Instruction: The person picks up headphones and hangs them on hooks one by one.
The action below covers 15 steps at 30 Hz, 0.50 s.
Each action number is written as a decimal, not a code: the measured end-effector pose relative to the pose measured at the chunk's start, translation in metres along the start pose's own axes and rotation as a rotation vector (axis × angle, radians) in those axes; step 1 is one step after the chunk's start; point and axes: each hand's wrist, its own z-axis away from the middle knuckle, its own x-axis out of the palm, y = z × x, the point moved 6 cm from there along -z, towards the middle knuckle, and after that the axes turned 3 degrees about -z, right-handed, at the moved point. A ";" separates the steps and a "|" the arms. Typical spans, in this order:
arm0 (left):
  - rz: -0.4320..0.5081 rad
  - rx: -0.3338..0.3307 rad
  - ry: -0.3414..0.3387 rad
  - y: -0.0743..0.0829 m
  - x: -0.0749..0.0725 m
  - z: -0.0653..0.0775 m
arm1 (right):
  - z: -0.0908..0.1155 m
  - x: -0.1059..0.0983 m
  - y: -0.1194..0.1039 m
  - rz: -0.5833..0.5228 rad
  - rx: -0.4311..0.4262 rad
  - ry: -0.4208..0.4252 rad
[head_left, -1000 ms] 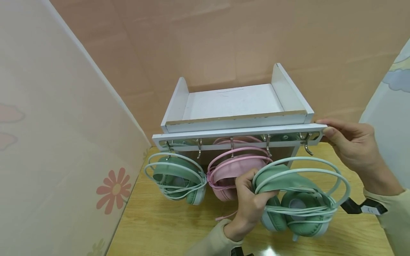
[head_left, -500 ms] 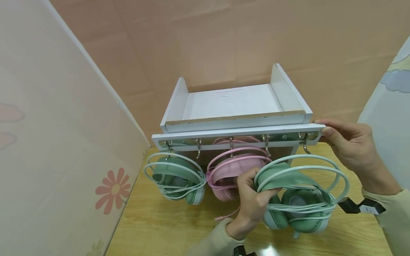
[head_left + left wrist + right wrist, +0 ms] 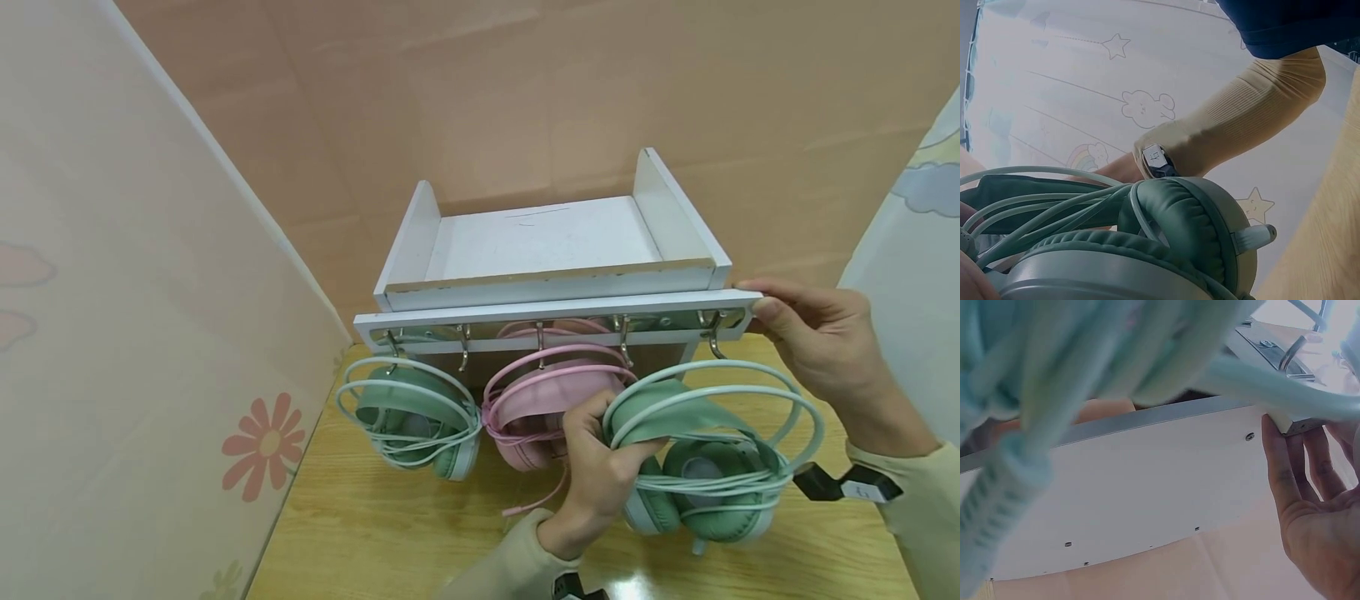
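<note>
My left hand (image 3: 600,475) grips one end of the headband of the green headphones (image 3: 654,408), whose pale cable is looped in coils round them. They hang in front of the rail's right end, below the rightmost hook (image 3: 715,337). In the left wrist view, the padded ear cups of these headphones (image 3: 1179,219) fill the lower part. My right hand (image 3: 828,342) pinches the right end of the white hook rail (image 3: 555,304), thumb in front. The right wrist view shows fingers (image 3: 1285,469) against that end, with blurred cable coils close to the camera.
Other green headphones (image 3: 412,404) hang at the rail's left end. Pink headphones (image 3: 558,396) hang at its middle, partly behind my left hand, their cable plug low over the wooden table (image 3: 375,533). A white shelf (image 3: 540,242) rises behind the rail. A papered wall (image 3: 150,292) stands left.
My left hand and the green headphones have shifted a little right and slightly up. My right hand stays on the rail's end.
</note>
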 end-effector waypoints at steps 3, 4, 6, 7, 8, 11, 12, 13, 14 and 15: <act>0.012 -0.007 -0.003 -0.001 0.002 0.000 | 0.000 0.000 0.000 -0.003 -0.001 0.000; 0.012 -0.009 -0.003 -0.001 0.002 0.000 | 0.000 0.000 0.000 -0.001 0.000 0.003; 0.015 -0.015 -0.003 -0.001 0.003 0.000 | 0.001 0.000 0.000 0.001 0.003 0.007; 0.019 -0.020 -0.004 -0.002 0.004 0.000 | 0.001 0.000 0.000 0.003 0.005 0.010; 0.019 -0.022 -0.004 -0.002 0.004 0.000 | 0.001 -0.001 0.000 0.006 0.007 0.012; 0.020 -0.032 0.004 -0.003 0.005 0.000 | 0.002 -0.001 0.000 0.010 0.016 0.012; 0.018 -0.035 0.008 -0.004 0.005 0.000 | 0.002 -0.001 0.000 0.013 0.018 0.011; 0.016 -0.039 0.012 -0.005 0.005 0.000 | 0.002 -0.001 0.001 0.017 0.021 0.010; 0.013 -0.041 0.016 -0.005 0.005 0.000 | 0.002 -0.002 0.001 0.028 0.024 0.011; 0.006 -0.043 0.022 -0.005 0.005 0.000 | 0.002 -0.002 0.001 0.039 0.027 0.014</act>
